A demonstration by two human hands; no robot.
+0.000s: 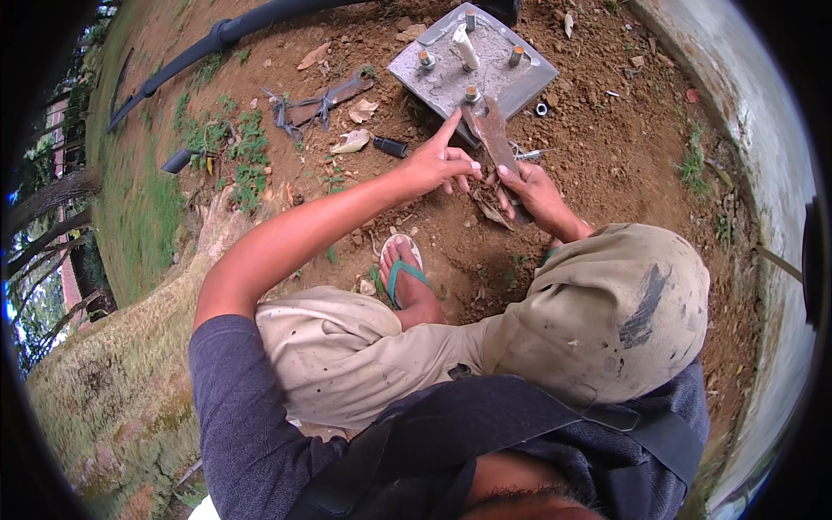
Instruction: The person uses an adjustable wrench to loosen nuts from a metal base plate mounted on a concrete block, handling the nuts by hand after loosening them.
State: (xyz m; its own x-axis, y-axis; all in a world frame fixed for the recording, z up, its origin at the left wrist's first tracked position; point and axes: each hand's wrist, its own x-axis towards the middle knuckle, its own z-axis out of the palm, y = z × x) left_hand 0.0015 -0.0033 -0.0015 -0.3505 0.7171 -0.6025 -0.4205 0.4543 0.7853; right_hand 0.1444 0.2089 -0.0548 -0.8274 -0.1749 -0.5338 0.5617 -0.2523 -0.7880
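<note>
From my head camera, I have a rusty flat bar (495,139) in my right hand (539,195), thumb laid on its face and the fingers clamped around its lower part. The bar's long axis runs from that grip away from me and a little to my left, so its far end lies over the near corner of the grey metal plate (440,82), right by the near bolt (471,93). Whether the bar actually touches the bolt I can't tell.

My left hand (436,166) comes in from the left with its fingers apart: index straight out, the others loosely curled, nothing seen in them. That index tip is just beside the bar's far end, on its left, so my left hand is nearer the bolt, while my right has the bar lower down.

Three more bolts stand on the plate around a white tube (467,48). A loose nut (542,109) lies on the soil right of the plate, and a black cylinder (390,146) lies left of my left hand.
</note>
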